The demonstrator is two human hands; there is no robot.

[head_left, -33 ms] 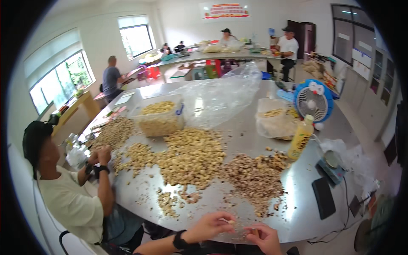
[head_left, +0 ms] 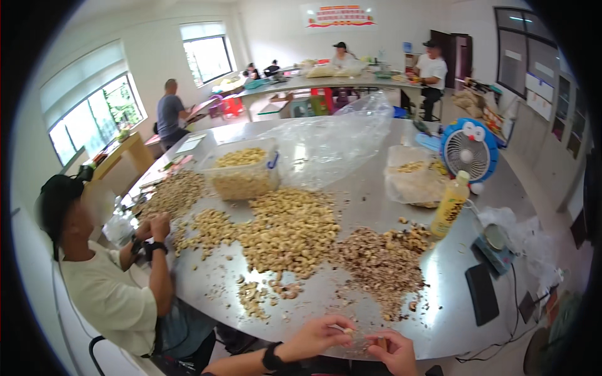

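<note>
At the table's near edge, my left hand [head_left: 321, 337] pinches a pale cashew nut [head_left: 348, 331] between thumb and fingertips. Close to its right, my right hand [head_left: 396, 352] is closed around a small tool with a brown handle [head_left: 382, 343]; its working end is too small to make out. The hands are slightly apart, over scattered crumbs. Beyond them lies a heap of brown skins and broken bits [head_left: 382, 263]. Left of that spreads a large pile of pale cashews [head_left: 291, 229], with a small group of nuts [head_left: 252, 297] nearer me.
A clear tub of cashews [head_left: 244, 182], a plastic sheet [head_left: 332, 138] and a bag with nuts [head_left: 411, 178] stand farther back. Rightward are a yellow bottle [head_left: 450, 207], blue fan [head_left: 469, 150], black phone [head_left: 481, 294] and cables. A co-worker [head_left: 106, 276] works at the left.
The whole view has shifted slightly, so things sit a little farther right. The nut in my left hand shows more plainly. Both hands keep their grips.
</note>
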